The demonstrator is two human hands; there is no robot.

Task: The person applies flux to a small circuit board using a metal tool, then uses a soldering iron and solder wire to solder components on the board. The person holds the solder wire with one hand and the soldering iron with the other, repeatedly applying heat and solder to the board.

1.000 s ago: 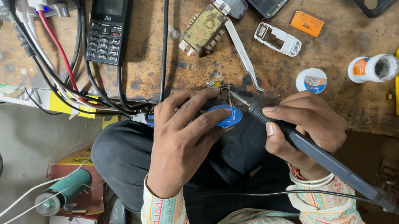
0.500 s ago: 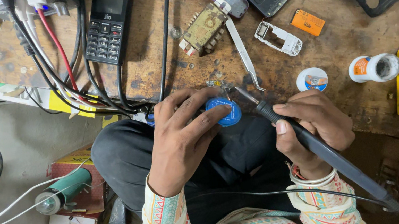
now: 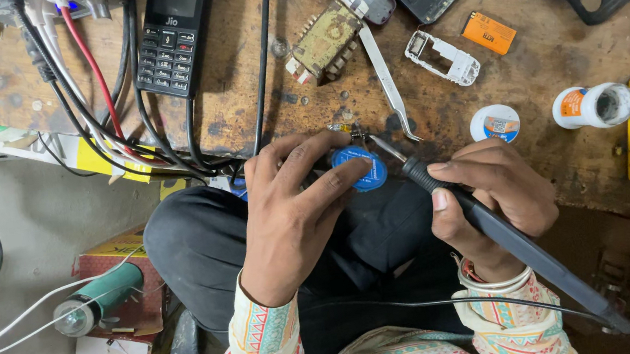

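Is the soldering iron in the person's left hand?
No, the right hand grips the soldering iron, while the left hand holds a small blue round part.

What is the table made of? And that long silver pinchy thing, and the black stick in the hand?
The table looks like worn brown wood, scuffed, stained and dull. The tweezers look like bare metal, silver and slightly shiny. The soldering iron in the right hand seems matte black plastic, with a thin metal tip.

Tweezers (image 3: pixel 387 85) lie on the workbench (image 3: pixel 559 159), between keypad phone (image 3: pixel 170 37) and white bottle (image 3: pixel 592 105).
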